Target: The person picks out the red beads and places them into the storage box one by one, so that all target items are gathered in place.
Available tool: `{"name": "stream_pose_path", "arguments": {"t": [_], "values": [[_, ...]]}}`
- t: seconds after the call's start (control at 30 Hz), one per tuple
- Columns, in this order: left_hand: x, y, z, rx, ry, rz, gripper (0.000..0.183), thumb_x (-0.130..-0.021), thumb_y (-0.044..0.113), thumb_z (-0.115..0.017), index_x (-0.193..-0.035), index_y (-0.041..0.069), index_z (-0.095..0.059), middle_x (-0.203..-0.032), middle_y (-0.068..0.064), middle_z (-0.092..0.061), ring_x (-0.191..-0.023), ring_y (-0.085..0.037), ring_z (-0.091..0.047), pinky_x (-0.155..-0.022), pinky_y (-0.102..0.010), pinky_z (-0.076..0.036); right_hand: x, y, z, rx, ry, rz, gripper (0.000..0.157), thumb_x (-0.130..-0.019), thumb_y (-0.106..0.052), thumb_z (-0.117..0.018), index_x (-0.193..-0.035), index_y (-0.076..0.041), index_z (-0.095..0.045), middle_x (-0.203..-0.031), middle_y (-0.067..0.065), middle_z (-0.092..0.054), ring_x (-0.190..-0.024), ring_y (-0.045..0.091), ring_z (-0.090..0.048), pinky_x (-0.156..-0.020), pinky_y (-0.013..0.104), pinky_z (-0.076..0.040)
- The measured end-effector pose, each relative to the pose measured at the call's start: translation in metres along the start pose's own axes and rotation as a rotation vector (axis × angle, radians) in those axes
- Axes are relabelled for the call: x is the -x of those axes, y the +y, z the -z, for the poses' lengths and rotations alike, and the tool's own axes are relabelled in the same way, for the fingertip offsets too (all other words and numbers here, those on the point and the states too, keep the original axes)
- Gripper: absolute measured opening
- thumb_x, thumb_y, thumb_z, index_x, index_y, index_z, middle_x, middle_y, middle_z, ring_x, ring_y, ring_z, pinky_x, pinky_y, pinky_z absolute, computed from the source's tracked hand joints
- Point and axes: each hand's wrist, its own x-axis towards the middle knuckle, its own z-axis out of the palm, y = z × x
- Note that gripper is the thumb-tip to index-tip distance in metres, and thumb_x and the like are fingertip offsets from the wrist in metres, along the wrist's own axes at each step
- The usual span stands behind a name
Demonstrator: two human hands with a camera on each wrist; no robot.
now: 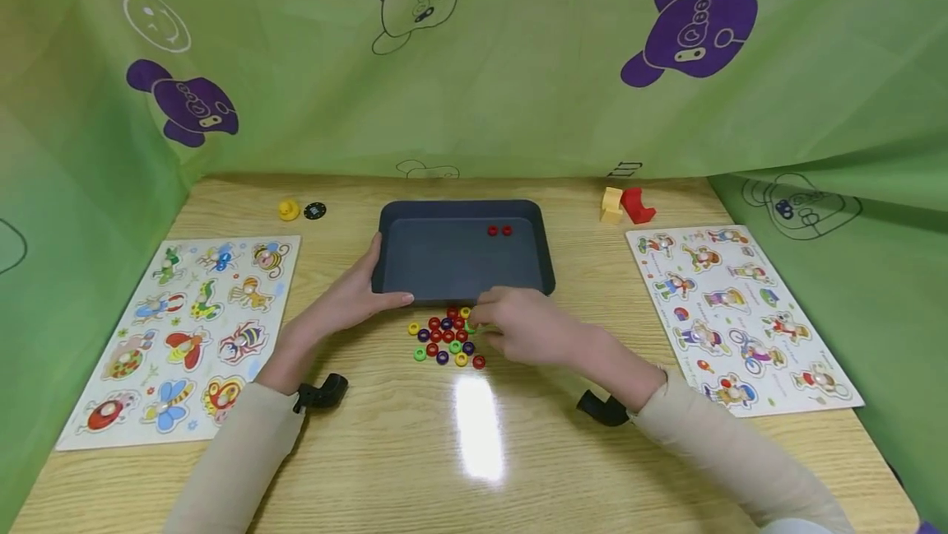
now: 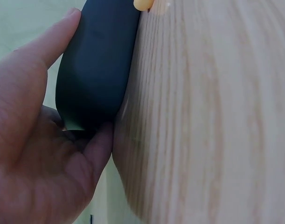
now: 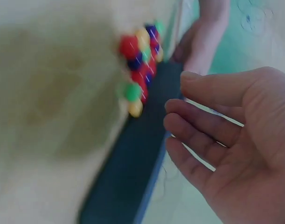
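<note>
Beads (image 1: pixel 447 340) in red, yellow, green and dark blue lie in a loose cluster near the centre of the head view, just below the front edge of the dark tray (image 1: pixel 459 258), which has two red beads (image 1: pixel 507 234) in its upper right. My left hand (image 1: pixel 358 295) holds the tray's lower-left corner, thumb along the front rim and fingers at the left wall. My right hand (image 1: pixel 526 324) is at the cluster's right side, its fingers loosely bent and the tips parted from the thumb.
</note>
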Motion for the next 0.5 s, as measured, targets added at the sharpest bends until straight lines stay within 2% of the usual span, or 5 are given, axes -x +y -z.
{"name": "stream_pose_path", "arguments": {"t": [0.1,0.27,0.5], "values": [[-0.001,-0.001,0.001,0.003,0.008,-0.005,0.116,-0.075,0.054,-0.069,-0.146,0.026,0.017,-0.157,-0.002,0.006,-0.145,-0.027,-0.005,-0.114,-0.051,-0.017,0.003,-0.008,-0.013,0.029,-0.038,0.029,0.008,-0.083,-0.017,-0.066,-0.09,-0.02,-0.07,-0.084,-0.01,-0.063,-0.077,0.004,-0.056,-0.068,0.021,-0.049],[-0.002,-0.001,0.0,0.002,0.007,-0.012,0.116,-0.074,0.057,-0.068,-0.146,0.027,0.018,-0.157,-0.002,0.006,-0.145,-0.027,-0.005,-0.114,-0.051,-0.017,0.009,-0.014,-0.032,0.071,-0.04,0.043,0.005,-0.084,-0.018,-0.064,-0.086,-0.021,-0.068,-0.08,-0.01,-0.061,-0.072,0.003,-0.055,-0.066,0.022,-0.048],[0.0,-0.002,-0.001,0.01,0.0,-0.003,0.117,-0.073,0.058,-0.069,-0.147,0.025,0.016,-0.157,-0.002,0.006,-0.145,-0.026,-0.005,-0.114,-0.051,-0.018,0.013,-0.02,-0.04,0.093,-0.017,0.046,0.005,-0.087,-0.019,-0.063,-0.086,-0.02,-0.068,-0.08,-0.01,-0.059,-0.072,0.003,-0.055,-0.066,0.021,-0.049]]}}
